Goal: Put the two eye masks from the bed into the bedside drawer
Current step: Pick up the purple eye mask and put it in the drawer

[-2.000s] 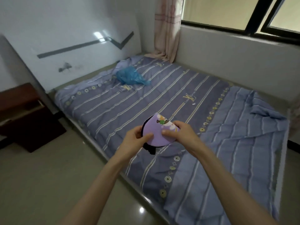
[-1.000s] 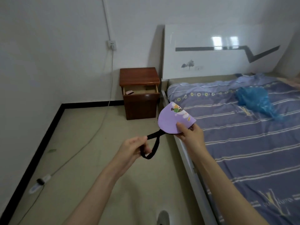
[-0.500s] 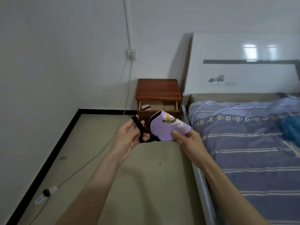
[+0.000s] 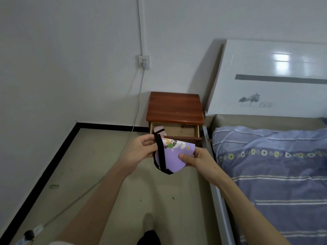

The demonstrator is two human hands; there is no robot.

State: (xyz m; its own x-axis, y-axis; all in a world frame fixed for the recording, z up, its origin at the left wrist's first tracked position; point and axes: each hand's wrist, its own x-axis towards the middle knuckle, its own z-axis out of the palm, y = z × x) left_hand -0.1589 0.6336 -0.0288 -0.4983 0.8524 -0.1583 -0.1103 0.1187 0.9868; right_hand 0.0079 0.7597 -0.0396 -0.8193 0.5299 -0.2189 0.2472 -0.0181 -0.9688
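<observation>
We hold the folded mask (image 4: pixel 174 157) before the open drawer (image 4: pixel 178 132): left hand (image 4: pixel 139 152) pinching its strap (image 4: pixel 160 152) tidy, right hand (image 4: pixel 198 159) pinching the fabric. A pink mask (image 4: pixel 159 130) apparently lies inside already.

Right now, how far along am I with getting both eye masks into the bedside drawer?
About halfway. The drawer is open, and a pink eye mask seems to lie inside it already. The purple eye mask is in both hands' grip, left hand by its strap, right hand on the fabric. Left: drop it in.
</observation>
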